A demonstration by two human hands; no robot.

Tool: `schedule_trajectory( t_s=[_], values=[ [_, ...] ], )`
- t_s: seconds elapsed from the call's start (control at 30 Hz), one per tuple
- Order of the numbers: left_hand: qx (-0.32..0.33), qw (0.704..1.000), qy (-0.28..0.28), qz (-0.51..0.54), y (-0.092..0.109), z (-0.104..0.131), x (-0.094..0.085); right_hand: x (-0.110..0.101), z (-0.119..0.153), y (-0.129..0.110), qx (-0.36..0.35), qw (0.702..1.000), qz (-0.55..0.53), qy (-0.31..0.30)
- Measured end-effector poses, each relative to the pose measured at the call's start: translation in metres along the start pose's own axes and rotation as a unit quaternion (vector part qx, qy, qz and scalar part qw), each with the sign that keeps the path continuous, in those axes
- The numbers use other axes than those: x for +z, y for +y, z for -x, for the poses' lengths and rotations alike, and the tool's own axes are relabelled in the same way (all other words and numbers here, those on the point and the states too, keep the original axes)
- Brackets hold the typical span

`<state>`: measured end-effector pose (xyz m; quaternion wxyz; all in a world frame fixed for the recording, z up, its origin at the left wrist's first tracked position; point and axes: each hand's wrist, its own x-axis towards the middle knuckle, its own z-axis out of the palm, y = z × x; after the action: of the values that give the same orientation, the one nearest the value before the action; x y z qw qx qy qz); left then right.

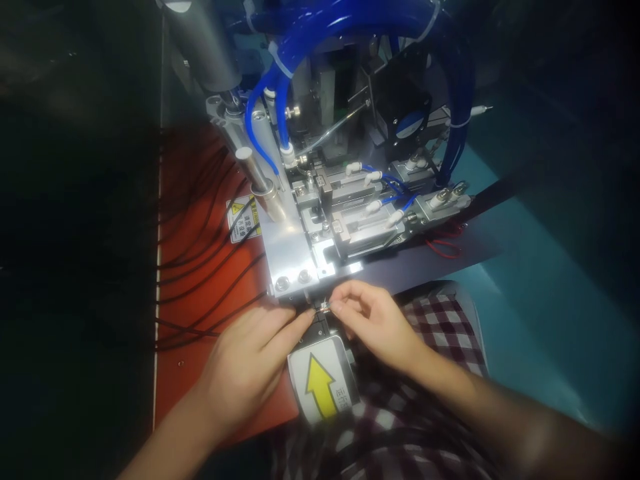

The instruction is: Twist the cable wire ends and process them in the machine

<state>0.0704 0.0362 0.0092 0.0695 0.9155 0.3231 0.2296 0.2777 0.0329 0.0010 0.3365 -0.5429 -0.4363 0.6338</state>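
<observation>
Small part (325, 307) sits at the machine (291, 257) front, above the arrow label (321, 383). Right hand (377, 323) grip pinched on it; left hand (240, 353) at its other end, closure can't tell. Not released; seating unclear.

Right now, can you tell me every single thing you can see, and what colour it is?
Machine: one, silver and black, middle
Big cylinder: one, silver, top left
Tubes: several, blue, top
Red wires: a few, red, right of machine
Black cables: many, black, left
Sticker: one, yellow and white, beside machine
Arrow: one, yellow, on white, bottom middle
Small piece: one, shiny, by fingertips; too small to name
Tabletop: one, orange-red, left
Checked cloth: dark red and white, bottom
Left hand: one, bare, lower left
Right hand: one, bare, right of it
</observation>
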Motion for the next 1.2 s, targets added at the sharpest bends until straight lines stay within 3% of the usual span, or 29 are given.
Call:
schedule_trajectory(
  t_s=[0.4, 0.73, 0.87, 1.2],
  values=[
    [-0.018, 1.0, 0.013, -0.003, -0.0007, 0.0063, 0.0061, 0.0037, 0.0007, 0.0014, -0.012, 1.0, -0.016, 0.006],
    [-0.008, 1.0, 0.003, -0.01, -0.0003, 0.0015, 0.0001, 0.0064, 0.0016, -0.0057, 0.061, 0.997, -0.055, 0.001],
    [-0.006, 1.0, -0.002, -0.01, 0.0, 0.0008, 0.0002, 0.0044, 0.0007, -0.0065, 0.1, 0.99, -0.094, -0.028],
    [-0.007, 1.0, -0.005, -0.009, -0.0005, 0.002, 0.0011, -0.0006, 0.003, -0.0063, 0.006, 1.0, -0.005, 0.024]
  ],
)
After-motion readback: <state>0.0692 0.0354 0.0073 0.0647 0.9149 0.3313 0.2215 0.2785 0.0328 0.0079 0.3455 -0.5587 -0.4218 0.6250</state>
